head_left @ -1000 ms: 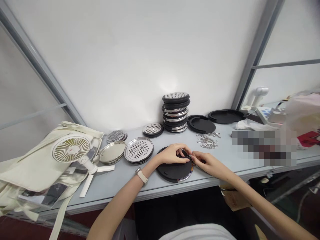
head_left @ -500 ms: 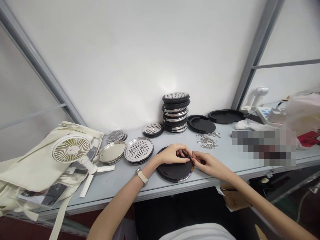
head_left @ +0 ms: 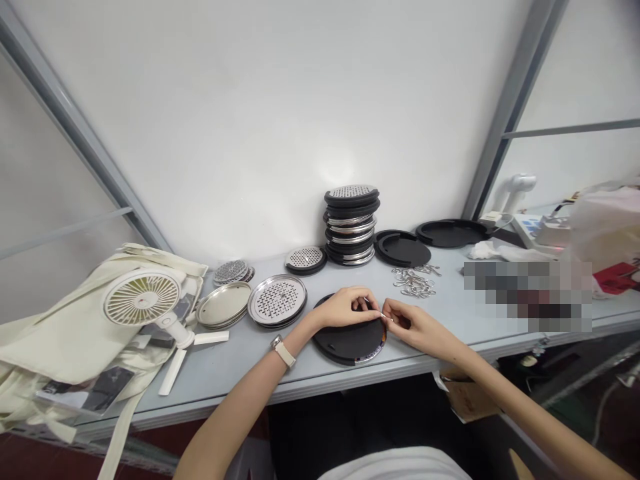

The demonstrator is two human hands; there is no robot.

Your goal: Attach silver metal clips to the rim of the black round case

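Left grip (head_left: 349, 308) and right grip (head_left: 416, 328) pinch something tiny (head_left: 383, 316) at the black disc's rim (head_left: 373, 356), near the desk edge (head_left: 320, 382)

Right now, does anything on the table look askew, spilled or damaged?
The tall stack by the wall looks askew, its rims uneven; metal clips right of it lie tangled. No spill or damage shows.

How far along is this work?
Likely done: the tall stack, black-rimmed discs piled neatly. In hand: left hand and right hand meet at a black disc's edge. Probably left: metal plates and loose clips, lying apart.
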